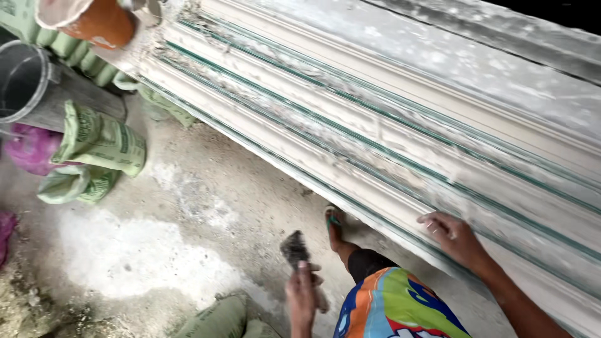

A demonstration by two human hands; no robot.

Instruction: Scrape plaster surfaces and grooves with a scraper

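Note:
My left hand (303,293) grips a small dark brush (295,248) with its bristles pointing up, held low over the dusty floor. My right hand (454,236) rests with fingers spread on the near edge of a long white moulded strip (375,188) on the work table. Several such plaster strips with green edges (400,125) lie side by side, running from upper left to lower right. My leg in colourful shorts (394,307) and a foot in a green sandal (333,220) show below the table.
Green sacks (100,141) lie on the floor at the left, beside a grey bucket (25,81) and a pink bag (31,150). An orange bucket (94,22) stands at the table's far end. Another green sack (219,319) lies near my feet.

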